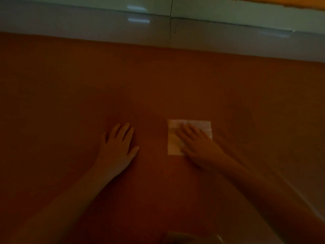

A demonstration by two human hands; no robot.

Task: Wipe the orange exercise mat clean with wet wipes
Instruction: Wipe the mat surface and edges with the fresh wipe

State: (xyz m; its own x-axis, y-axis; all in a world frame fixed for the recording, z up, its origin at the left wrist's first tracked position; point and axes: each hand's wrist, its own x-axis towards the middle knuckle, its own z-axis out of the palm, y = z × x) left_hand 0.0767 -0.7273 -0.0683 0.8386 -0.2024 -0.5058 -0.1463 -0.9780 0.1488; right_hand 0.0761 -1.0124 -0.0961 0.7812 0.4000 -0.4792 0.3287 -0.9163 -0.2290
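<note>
Orange mat (70, 85): right hand (197, 143), fingers flat together, presses the wet wipe (174, 147) mid-frame to scrub, while left hand (117, 147), fingers spread, braces alongside.

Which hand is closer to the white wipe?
The right hand. It lies flat on top of the wipe. The left hand rests on the orange mat, apart from the wipe.

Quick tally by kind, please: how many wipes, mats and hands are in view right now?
wet wipe: 1
orange exercise mat: 1
hands: 2, left hand and right hand
Total: 4
</note>
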